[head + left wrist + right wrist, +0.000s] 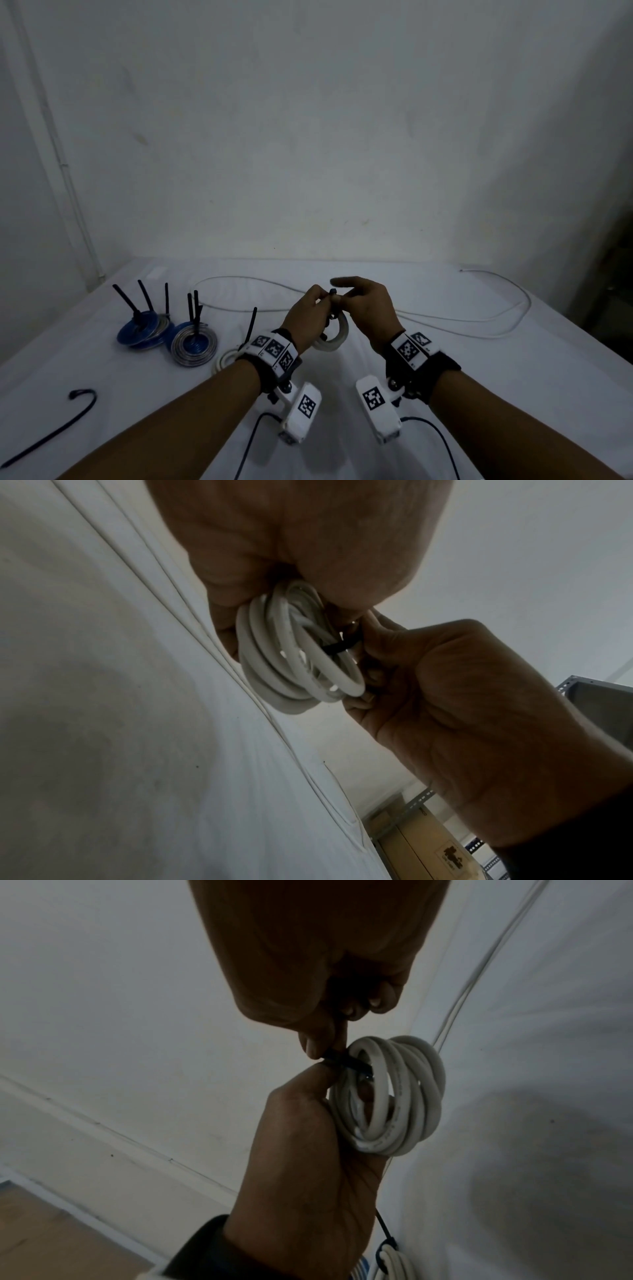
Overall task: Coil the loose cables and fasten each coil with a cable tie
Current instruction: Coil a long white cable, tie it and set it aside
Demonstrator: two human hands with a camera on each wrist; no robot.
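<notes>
1. Both hands meet above the middle of the white cloth-covered table [445, 377], holding up a small coil of thick white round cable [337, 337].
2. The left hand [306, 317] has its fingers curled around the white coil; in the left wrist view the coil [298, 653] hangs below the closed fingers.
3. A black plastic cable tie [346, 1065] is looped across one side of the white coil, and the left thumb and a fingertip pinch it there.
4. The right hand [368, 308] pinches the same tie narrowly between thumb and finger, with its forefinger held out straight towards the left.
5. In the head view the black end of the tie [333, 292] shows just between the two hands.
6. A long loose white cable [496, 317] trails over the far part of the table, behind the hands and out to the right.
7. At far left lie two blue-and-silver cable coils [193, 342], each with black tie tails standing upright.
8. Just left of the left wrist lies another white coil [226, 359], also tied in black.
9. A spare black cable tie with a hooked end [51, 431] lies near the left edge.
</notes>
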